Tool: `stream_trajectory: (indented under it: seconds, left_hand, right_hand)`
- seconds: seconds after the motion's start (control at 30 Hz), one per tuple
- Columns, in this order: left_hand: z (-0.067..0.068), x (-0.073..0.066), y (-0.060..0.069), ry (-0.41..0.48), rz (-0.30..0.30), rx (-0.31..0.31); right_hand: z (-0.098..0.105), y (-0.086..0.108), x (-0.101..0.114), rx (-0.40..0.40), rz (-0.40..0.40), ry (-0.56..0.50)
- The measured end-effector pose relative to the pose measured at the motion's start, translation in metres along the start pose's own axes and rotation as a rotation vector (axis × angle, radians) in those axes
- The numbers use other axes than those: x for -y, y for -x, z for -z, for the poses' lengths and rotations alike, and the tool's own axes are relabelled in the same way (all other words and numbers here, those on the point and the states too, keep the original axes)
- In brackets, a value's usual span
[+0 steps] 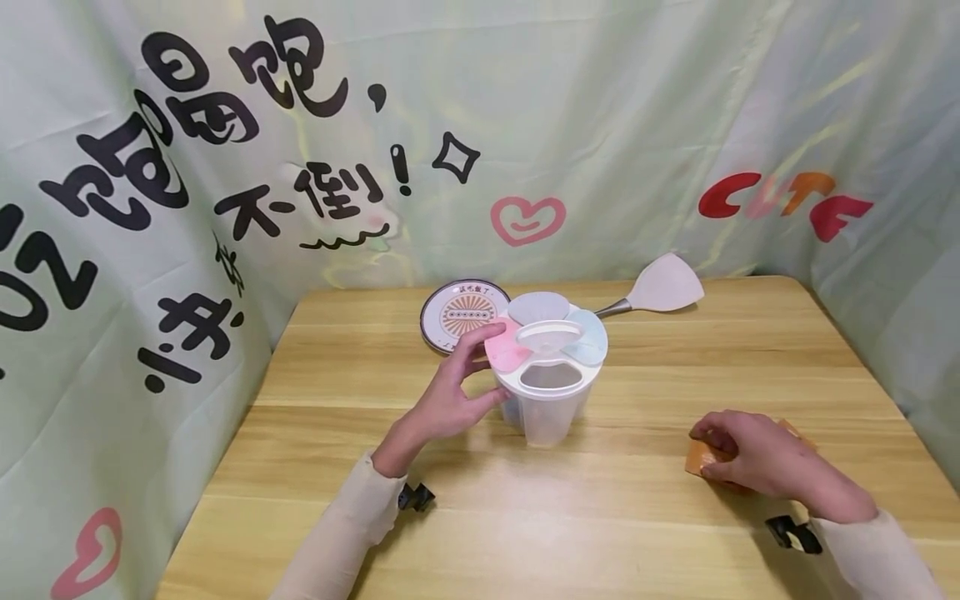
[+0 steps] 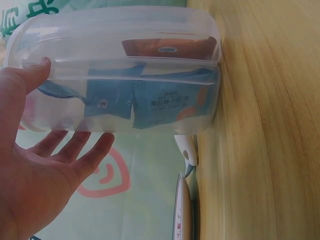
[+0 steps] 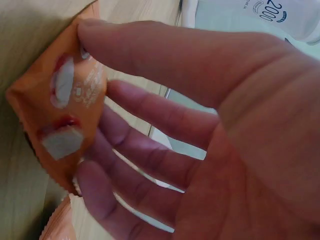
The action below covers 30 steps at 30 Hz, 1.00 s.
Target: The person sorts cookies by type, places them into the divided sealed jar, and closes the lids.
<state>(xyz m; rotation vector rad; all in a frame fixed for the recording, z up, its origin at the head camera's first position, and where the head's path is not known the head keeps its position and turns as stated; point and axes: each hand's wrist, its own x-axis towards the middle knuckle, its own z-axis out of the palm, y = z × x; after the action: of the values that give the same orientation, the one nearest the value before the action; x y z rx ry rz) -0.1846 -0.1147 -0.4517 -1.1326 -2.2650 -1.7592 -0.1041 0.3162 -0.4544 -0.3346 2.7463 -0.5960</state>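
Near the middle of the table stands a clear compartmented storage container (image 1: 546,417) with pink, white and pale blue lids. Its front compartment's lid (image 1: 551,335) is flipped up. My left hand (image 1: 453,400) grips the container's left side, thumb and fingers spread around it below the rim. Through its wall show blue snack packets (image 2: 165,102) and an orange-brown packet (image 2: 172,48). At the right, my right hand (image 1: 772,462) pinches an orange snack packet (image 3: 62,95) between thumb and fingers, close to the tabletop. Another orange packet (image 3: 59,222) lies beside it, mostly hidden by the hand in the head view.
Behind the container, a round plate-like disc (image 1: 465,312) with a printed design lies at the back left. A spatula (image 1: 666,285) with a pale blade lies at the back right. A printed cloth (image 1: 615,108) hangs around the wooden table (image 1: 360,350).
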Motion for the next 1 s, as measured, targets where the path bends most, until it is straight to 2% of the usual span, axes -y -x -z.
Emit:
stream_trajectory:
  seconds: [0.27, 0.47, 0.63, 0.77, 1.0]
  left_hand:
    - [0.002, 0.000, 0.001, -0.001, -0.002, 0.000]
    - [0.001, 0.000, 0.001, 0.009, 0.000, 0.002]
    - [0.000, 0.000, 0.001, 0.011, 0.008, 0.004]
    - [0.000, 0.000, 0.001, 0.009, 0.011, 0.002]
    - [0.001, -0.001, 0.000, 0.005, 0.004, 0.004]
  right_hand:
    - [0.004, -0.001, 0.009, -0.035, 0.030, -0.035]
    - [0.005, 0.001, 0.017, -0.109, 0.130, -0.082]
    - [0.008, 0.001, 0.027, -0.262, 0.277, -0.137]
    - [0.016, 0.000, 0.038, -0.400, 0.328, -0.134]
    - [0.029, 0.001, 0.061, -0.589, 0.441, -0.151]
